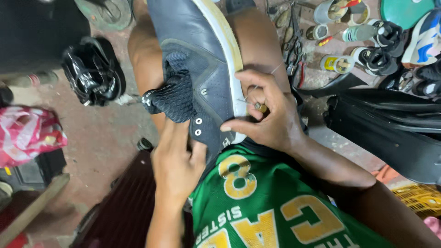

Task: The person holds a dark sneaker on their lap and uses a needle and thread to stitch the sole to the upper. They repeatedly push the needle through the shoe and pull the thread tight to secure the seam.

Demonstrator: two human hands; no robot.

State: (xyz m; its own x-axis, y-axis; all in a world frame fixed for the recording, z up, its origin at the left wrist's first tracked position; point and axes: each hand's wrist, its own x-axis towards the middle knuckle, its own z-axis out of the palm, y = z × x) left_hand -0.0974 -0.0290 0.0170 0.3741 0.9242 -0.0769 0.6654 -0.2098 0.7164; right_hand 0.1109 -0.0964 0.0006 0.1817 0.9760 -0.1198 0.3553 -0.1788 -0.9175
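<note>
A dark blue sneaker (202, 55) with a white sole edge lies across my knees, its mesh tongue (172, 94) sticking out to the left. My left hand (177, 160) is tucked into the shoe's opening by the eyelets and holds it steady. My right hand (264, 108) rests against the white sole edge (229, 50), fingers closed around a small wooden-handled awl (260, 107) with a thin thread (275, 69) running up from it.
Black shoes (94, 69) lie on the floor at left, beside a red and white bag (27, 133). Tins, glue pots and hand tools (337, 23) are scattered at upper right with more sneakers (425, 39). A black bag (390, 124) sits to the right.
</note>
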